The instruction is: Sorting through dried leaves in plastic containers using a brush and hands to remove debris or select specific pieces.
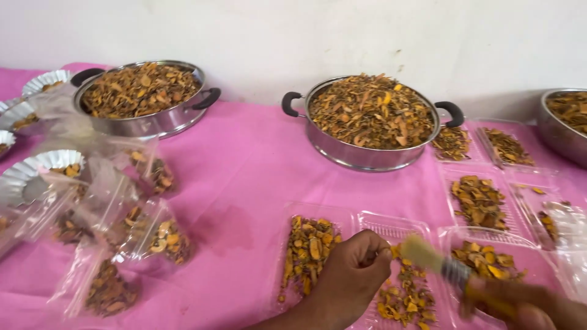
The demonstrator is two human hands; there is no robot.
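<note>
My left hand (348,278) hangs over a clear plastic clamshell tray (391,227), its fingers pinched shut on a small piece of dried orange-yellow slices (309,250). My right hand (526,305), blurred at the lower right, grips a brush (437,260) with a pale bristle head and a dark ferrule. The bristles point up-left toward my left fingertips, above the tray's right half, where more slices (406,296) lie.
Two steel handled pans (147,122) (367,156) heaped with dried slices stand at the back on a pink cloth (251,159); a third pan (559,131) is at the right edge. Filled clear bags (153,235) and foil cups (27,174) crowd the left. More filled trays (480,201) lie right.
</note>
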